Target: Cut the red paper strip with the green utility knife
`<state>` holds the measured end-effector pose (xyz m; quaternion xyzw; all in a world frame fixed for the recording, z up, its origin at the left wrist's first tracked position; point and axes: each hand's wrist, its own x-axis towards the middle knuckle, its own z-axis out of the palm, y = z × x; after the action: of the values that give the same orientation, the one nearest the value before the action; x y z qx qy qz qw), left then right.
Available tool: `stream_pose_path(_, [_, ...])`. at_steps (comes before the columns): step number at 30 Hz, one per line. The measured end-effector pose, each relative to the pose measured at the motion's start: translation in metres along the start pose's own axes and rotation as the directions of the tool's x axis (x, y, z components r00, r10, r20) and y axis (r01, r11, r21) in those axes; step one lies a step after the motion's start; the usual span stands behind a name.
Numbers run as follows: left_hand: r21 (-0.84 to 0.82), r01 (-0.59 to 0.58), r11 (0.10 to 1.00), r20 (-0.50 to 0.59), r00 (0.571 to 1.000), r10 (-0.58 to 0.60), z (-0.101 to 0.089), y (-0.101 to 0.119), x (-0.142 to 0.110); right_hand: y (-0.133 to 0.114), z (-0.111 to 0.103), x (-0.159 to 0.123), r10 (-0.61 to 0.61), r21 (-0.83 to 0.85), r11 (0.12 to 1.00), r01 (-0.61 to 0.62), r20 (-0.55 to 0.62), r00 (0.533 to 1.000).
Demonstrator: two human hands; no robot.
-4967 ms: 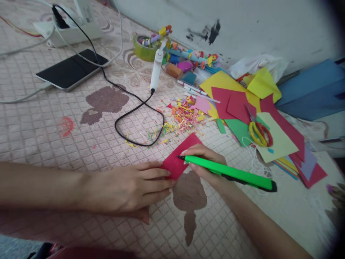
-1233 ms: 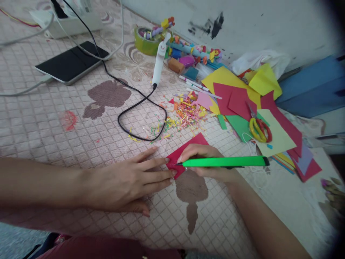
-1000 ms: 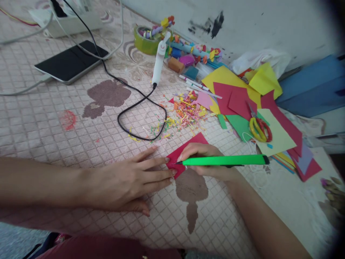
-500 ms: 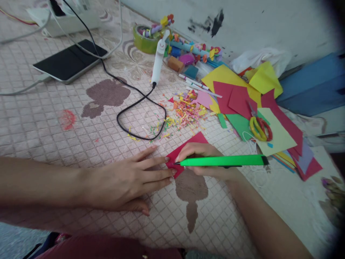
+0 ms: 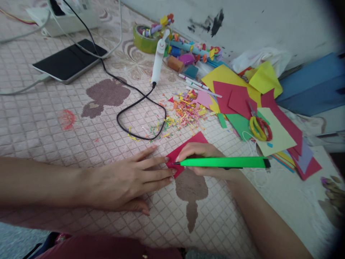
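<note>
A small red piece of paper lies on the patterned tablecloth. My left hand is flat with its fingers spread, and two fingertips press on the paper's left corner. My right hand grips a bright green pen, whose dark tip touches the red paper close to the left fingertips. The pen leans low, its black end pointing right. The lower part of the right hand covers some of the paper.
Small paper scraps and a looped black cable lie beyond the hands. Scissors rest on coloured paper sheets at right. A white glue gun, tape roll, tablet and power strip stand farther back.
The pen's black end has shifted slightly to the right and down. Both hands and the red paper stay almost in the same place.
</note>
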<state>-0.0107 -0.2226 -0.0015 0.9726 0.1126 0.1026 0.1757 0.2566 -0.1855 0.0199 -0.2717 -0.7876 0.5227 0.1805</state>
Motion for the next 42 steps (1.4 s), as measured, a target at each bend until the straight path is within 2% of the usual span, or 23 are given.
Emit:
stream_pose_path(8, [-0.018, 0.025, 1.000, 0.018, 1.000, -0.025, -0.0002, 0.0013, 0.0009, -0.0056, 0.0040, -0.0034, 0.032, -0.040, 0.999, -0.034, -0.039, 0.999])
stream_pose_path(18, [0.022, 0.016, 1.000, -0.043, 0.999, -0.015, -0.0010, 0.0015, 0.0005, -0.0037, 0.0092, -0.0078, 0.049, -0.024, 0.998, -0.051, -0.083, 0.995])
stream_pose_path(22, [0.056, 0.073, 0.996, -0.071, 0.995, -0.069, -0.0008, -0.0014, -0.0008, -0.0037, 0.0095, -0.0078, 0.044, -0.026, 0.999, -0.046, -0.082, 0.996])
stream_pose_path(31, [0.067, 0.091, 0.994, -0.030, 0.996, -0.089, 0.0016, -0.0030, 0.0010, -0.0037, 0.0089, -0.0067, 0.032, -0.027, 0.999, -0.034, -0.073, 0.997])
stream_pose_path(42, [0.056, 0.114, 0.992, -0.045, 0.993, -0.112, 0.0008, -0.0010, 0.0060, -0.0037, 0.0087, -0.0066, 0.010, -0.046, 0.999, -0.013, -0.064, 0.998])
